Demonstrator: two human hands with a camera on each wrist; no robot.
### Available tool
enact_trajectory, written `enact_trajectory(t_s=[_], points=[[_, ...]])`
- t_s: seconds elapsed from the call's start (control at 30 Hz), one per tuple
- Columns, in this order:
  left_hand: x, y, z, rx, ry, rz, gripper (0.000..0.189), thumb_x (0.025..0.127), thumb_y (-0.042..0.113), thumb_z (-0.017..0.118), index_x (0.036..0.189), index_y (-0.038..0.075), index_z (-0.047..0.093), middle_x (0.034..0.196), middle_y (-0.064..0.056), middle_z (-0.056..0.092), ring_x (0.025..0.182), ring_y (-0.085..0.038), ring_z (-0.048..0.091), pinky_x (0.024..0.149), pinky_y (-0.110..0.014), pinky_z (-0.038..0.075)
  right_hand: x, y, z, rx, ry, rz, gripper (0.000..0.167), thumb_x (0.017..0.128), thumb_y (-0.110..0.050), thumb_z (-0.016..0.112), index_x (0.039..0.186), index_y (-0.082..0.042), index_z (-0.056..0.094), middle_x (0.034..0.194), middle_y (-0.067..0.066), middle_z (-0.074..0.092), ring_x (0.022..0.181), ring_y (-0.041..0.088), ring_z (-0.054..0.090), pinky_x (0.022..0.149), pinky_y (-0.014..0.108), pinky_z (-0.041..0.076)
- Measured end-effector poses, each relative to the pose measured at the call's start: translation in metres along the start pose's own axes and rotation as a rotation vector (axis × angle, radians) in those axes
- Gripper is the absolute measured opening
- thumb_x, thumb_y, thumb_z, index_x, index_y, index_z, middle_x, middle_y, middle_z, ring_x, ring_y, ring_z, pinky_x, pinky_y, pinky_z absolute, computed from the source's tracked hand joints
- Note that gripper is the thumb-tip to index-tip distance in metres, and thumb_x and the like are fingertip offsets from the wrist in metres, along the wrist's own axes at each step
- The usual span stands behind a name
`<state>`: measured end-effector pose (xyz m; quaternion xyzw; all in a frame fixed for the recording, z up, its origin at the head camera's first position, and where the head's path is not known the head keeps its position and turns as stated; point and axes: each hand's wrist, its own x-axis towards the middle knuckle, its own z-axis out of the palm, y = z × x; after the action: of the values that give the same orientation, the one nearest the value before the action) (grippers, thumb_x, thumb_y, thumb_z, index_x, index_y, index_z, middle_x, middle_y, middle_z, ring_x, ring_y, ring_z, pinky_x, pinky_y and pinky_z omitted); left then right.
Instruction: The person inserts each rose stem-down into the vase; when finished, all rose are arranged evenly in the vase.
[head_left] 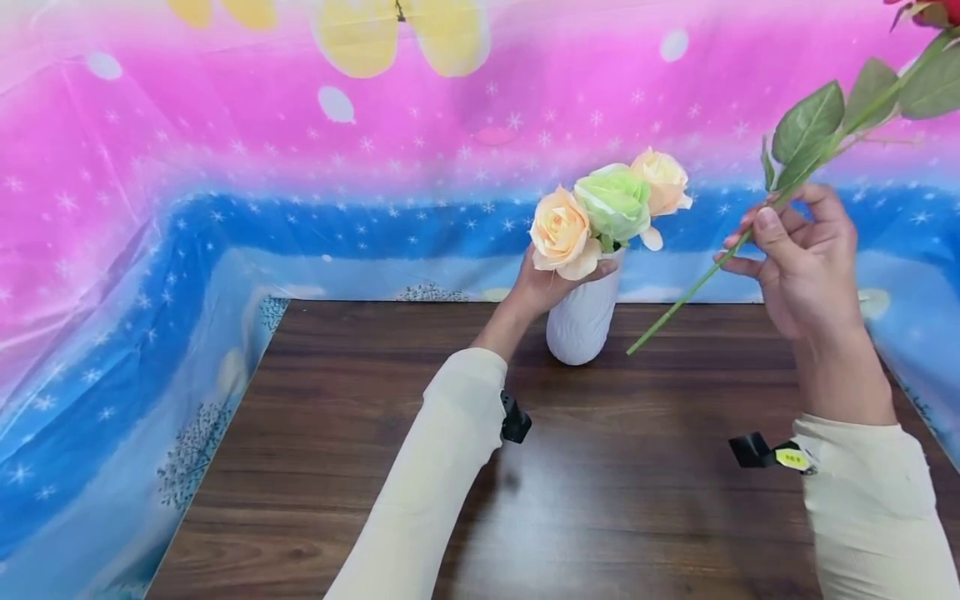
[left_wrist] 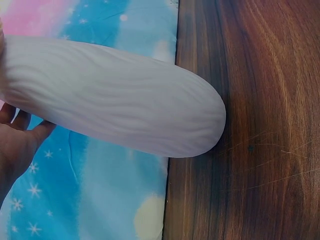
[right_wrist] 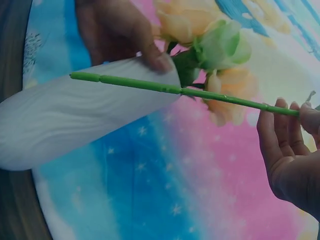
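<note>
My left hand (head_left: 546,283) grips a white ridged vase (head_left: 583,325) near its rim, behind the flowers. The vase leans a little in the head view; I cannot tell whether its base touches the table. Out of its mouth come a peach rose (head_left: 561,229), a pale green rose (head_left: 613,202) and a second peach rose (head_left: 663,179). To the right, my right hand (head_left: 813,258) pinches the green stem (right_wrist: 135,84) of a red rose (head_left: 937,12) between thumb and fingers. That stem slants down toward the vase, its cut end beside it and outside its mouth. The red bloom is partly cut off by the frame.
A dark wooden table (head_left: 337,433) lies below both arms. Behind it and along its sides hangs a pink and blue cloth (head_left: 420,150) with snowflake prints. Black straps with small mounts sit at both sleeve cuffs.
</note>
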<state>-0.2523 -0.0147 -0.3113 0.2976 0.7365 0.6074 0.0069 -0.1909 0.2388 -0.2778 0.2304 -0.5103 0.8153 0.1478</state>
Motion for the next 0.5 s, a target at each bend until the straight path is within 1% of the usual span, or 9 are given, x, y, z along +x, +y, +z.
enact_trajectory(t_s=[0.1, 0.17, 0.23, 0.3, 0.4, 0.47, 0.5], points=[[-0.002, 0.004, 0.001, 0.041, 0.025, -0.011, 0.055, 0.088, 0.001, 0.076, 0.136, -0.007, 0.051, 0.135, -0.022, 0.058, 0.132, -0.032, 0.054, 0.104, -0.02, 0.048, 0.008, -0.004, 0.005, 0.054, 0.006, -0.028, 0.018, 0.1, 0.006, 0.052, 0.117, 0.002, 0.055, 0.089, 0.014, 0.068, 0.076, 0.025, 0.072, 0.067, 0.036, 0.064], [-0.004, 0.005, 0.002, 0.045, 0.035, -0.029, 0.055, 0.088, 0.003, 0.077, 0.136, -0.005, 0.052, 0.135, -0.02, 0.059, 0.13, -0.03, 0.056, 0.103, -0.02, 0.049, 0.012, -0.007, 0.008, 0.127, 0.026, -0.038, 0.02, 0.098, 0.008, 0.053, 0.118, 0.004, 0.054, 0.087, 0.017, 0.067, 0.075, 0.028, 0.072, 0.067, 0.038, 0.064], [-0.005, 0.004, 0.003, 0.045, 0.046, -0.041, 0.056, 0.087, 0.005, 0.078, 0.136, -0.003, 0.052, 0.136, -0.019, 0.059, 0.129, -0.028, 0.057, 0.102, -0.02, 0.05, 0.017, -0.009, 0.011, 0.17, 0.077, -0.062, 0.022, 0.097, 0.007, 0.056, 0.118, 0.005, 0.053, 0.086, 0.019, 0.065, 0.073, 0.029, 0.071, 0.066, 0.039, 0.064], [-0.003, 0.001, 0.003, 0.008, 0.04, -0.036, 0.057, 0.087, 0.004, 0.078, 0.137, -0.003, 0.052, 0.136, -0.019, 0.059, 0.129, -0.027, 0.057, 0.101, -0.022, 0.051, 0.022, -0.012, 0.015, 0.173, 0.142, -0.087, 0.02, 0.097, 0.004, 0.058, 0.116, 0.004, 0.053, 0.085, 0.018, 0.063, 0.071, 0.029, 0.069, 0.065, 0.038, 0.064], [0.001, -0.006, 0.004, -0.165, -0.009, -0.048, 0.056, 0.09, -0.005, 0.069, 0.141, -0.008, 0.046, 0.141, -0.024, 0.052, 0.125, -0.019, 0.056, 0.105, -0.028, 0.052, 0.03, -0.017, 0.019, 0.173, 0.232, -0.123, 0.014, 0.099, 0.0, 0.056, 0.112, 0.002, 0.051, 0.083, 0.017, 0.06, 0.068, 0.028, 0.066, 0.061, 0.037, 0.062], [0.004, -0.01, 0.005, -0.235, -0.032, -0.042, 0.056, 0.09, -0.009, 0.065, 0.142, -0.011, 0.044, 0.143, -0.027, 0.05, 0.126, -0.018, 0.054, 0.107, -0.03, 0.052, 0.035, -0.02, 0.022, 0.171, 0.269, -0.142, 0.011, 0.101, -0.002, 0.052, 0.112, 0.001, 0.05, 0.083, 0.017, 0.059, 0.068, 0.028, 0.065, 0.06, 0.036, 0.061], [0.005, -0.01, 0.005, -0.334, -0.046, -0.068, 0.055, 0.093, -0.012, 0.059, 0.144, -0.011, 0.041, 0.146, -0.028, 0.046, 0.129, -0.019, 0.052, 0.111, -0.034, 0.05, 0.037, -0.021, 0.022, 0.162, 0.28, -0.152, 0.01, 0.103, -0.002, 0.049, 0.112, 0.0, 0.049, 0.083, 0.017, 0.059, 0.068, 0.027, 0.065, 0.06, 0.036, 0.06]])
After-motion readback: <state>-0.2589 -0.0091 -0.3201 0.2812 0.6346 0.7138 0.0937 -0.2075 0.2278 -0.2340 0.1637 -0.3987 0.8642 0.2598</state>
